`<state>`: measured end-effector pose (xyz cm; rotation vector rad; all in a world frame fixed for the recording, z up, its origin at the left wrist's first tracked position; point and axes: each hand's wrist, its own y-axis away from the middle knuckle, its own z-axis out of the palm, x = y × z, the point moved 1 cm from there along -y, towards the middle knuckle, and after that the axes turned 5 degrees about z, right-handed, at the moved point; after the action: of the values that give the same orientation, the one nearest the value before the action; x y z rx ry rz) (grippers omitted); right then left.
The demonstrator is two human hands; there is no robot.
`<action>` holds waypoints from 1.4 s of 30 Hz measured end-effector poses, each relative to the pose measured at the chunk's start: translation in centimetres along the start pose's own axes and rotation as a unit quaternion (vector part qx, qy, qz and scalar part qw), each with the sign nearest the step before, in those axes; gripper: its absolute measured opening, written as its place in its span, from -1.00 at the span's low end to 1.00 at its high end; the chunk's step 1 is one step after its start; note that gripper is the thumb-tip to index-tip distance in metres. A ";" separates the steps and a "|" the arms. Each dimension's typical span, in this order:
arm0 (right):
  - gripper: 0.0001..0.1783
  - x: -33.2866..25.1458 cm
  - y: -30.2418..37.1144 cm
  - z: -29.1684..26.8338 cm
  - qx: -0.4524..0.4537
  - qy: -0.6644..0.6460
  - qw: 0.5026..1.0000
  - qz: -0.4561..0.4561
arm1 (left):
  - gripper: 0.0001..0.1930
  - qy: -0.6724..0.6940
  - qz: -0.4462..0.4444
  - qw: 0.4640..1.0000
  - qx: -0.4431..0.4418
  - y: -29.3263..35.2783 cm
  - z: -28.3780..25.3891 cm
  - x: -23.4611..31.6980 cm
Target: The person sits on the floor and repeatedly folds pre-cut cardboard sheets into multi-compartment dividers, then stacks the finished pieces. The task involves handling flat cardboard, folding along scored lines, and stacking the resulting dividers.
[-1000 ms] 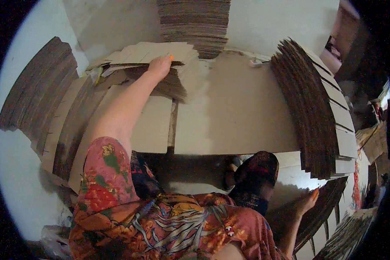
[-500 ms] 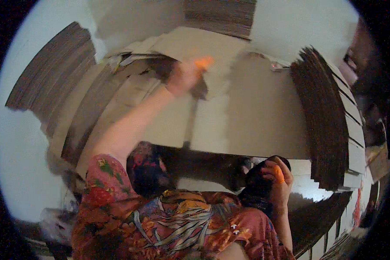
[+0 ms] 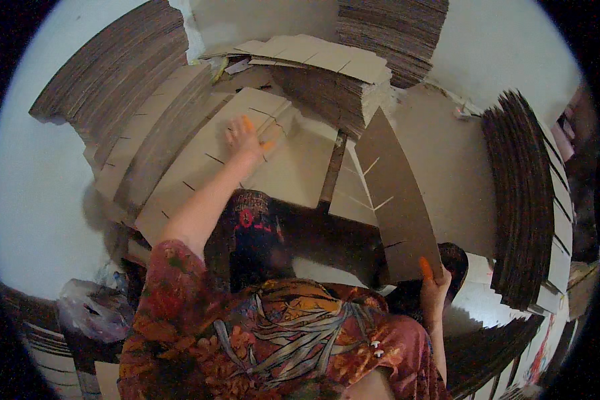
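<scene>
Right hand [image 3: 435,283] has the card [image 3: 400,200] pinched at its near lower corner, orange-capped thumb on the face, fingers behind. Rest of the card runs forward and slightly left of the grip, tilted up on edge above the table [image 3: 447,147], slots facing left. Left hand [image 3: 247,143] spread, holding nothing, over the slotted sheets [image 3: 210,157] on the left; can't tell if the palm bears on them. Back stack [image 3: 333,87] sits beyond both hands, dark stack [image 3: 517,200] right of the card.
</scene>
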<state>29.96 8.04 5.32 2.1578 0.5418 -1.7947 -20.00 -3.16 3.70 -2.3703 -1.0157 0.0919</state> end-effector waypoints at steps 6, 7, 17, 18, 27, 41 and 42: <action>-0.80 -1.4 0.6 -0.1 -0.038 0.137 0.989 -0.043 | -0.61 -0.086 -0.019 0.966 -0.244 -2.0 -5.0 2.4; -0.80 -1.6 0.6 -0.2 -0.042 0.151 0.986 -0.054 | -0.64 -0.064 -0.017 0.973 -0.222 -2.2 -4.4 2.0; -0.80 -4.3 0.3 -0.2 0.040 0.141 0.970 -0.192 | -0.77 0.145 0.107 0.942 -0.282 -3.7 -8.5 8.1; -0.80 -5.7 0.4 0.0 0.044 0.114 0.972 -0.201 | -0.74 0.123 0.155 0.929 -0.313 -2.8 -9.7 11.0; -0.82 -7.7 -2.3 -0.4 0.090 0.105 0.958 -0.250 | -0.69 0.364 0.353 0.761 -0.404 6.3 -13.1 22.4; -0.37 -6.1 -3.4 0.0 -0.009 0.106 0.985 -0.135 | -0.32 0.208 0.187 0.928 -0.246 2.0 -3.6 12.5; -0.38 -7.8 -3.7 0.0 -0.004 0.183 0.964 -0.195 | -0.21 0.113 0.117 0.950 -0.266 0.4 -3.2 9.8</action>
<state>27.04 10.52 13.07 2.5295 1.1257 -1.5542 -11.85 1.86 7.64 -2.8947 -0.7048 -0.4089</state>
